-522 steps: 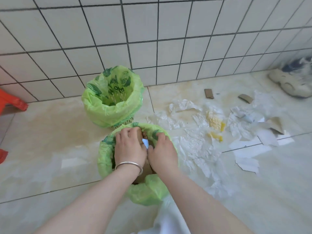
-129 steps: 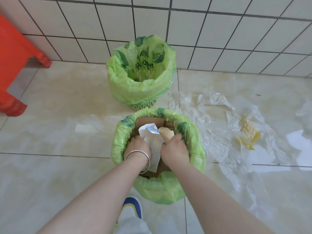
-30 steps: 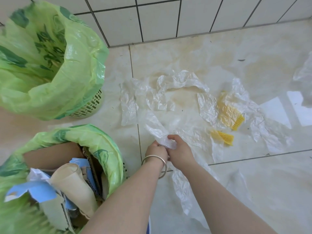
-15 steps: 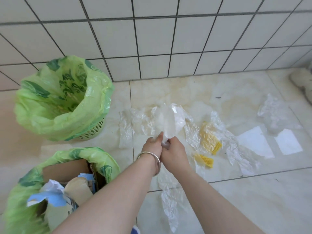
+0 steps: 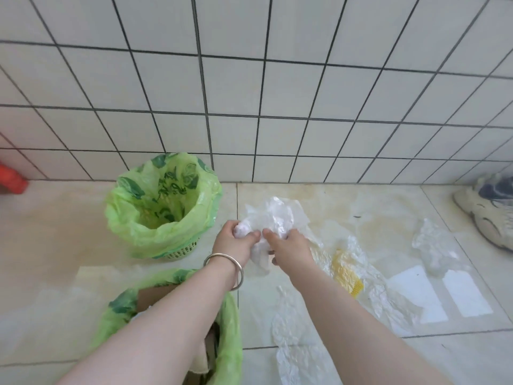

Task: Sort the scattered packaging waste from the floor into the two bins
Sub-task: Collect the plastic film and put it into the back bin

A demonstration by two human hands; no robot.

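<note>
Head view. Both hands meet at frame centre over the floor [image 5: 83,232] and bunch one wad of clear plastic film [image 5: 273,218] between them. The left hand [image 5: 236,243], with a metal bangle [image 5: 224,269] on its wrist, has its grip clamped on the wad's left end, fingers and thumb curled round it. The right hand [image 5: 288,245] has its grip clamped on the wad's lower right part; a tail of film hangs down between the two hands. The wad is held clear of the floor, just beside the far bin at that bin's 3 o'clock.

The far bin [image 5: 163,207], a basket lined with a green printed bag, stands against the tiled wall [image 5: 249,79] at 9 o'clock from the hands; nothing can be made out inside it. The near bin [image 5: 227,329], with the same green lining, sits at 7 o'clock, partly hidden under the left forearm; brown cardboard [image 5: 151,297] shows inside it.

More clear film lies loose on the floor: a long strip [image 5: 291,343] at 6 o'clock from the hands, crumpled sheets [image 5: 388,301] at 4 o'clock, and a separate piece [image 5: 435,248] at 3 o'clock. Yellow foam netting [image 5: 345,273] lies among the sheets at 4 o'clock. A worn shoe [image 5: 488,207] rests at the right edge, a red object [image 5: 11,179] at the left edge.
</note>
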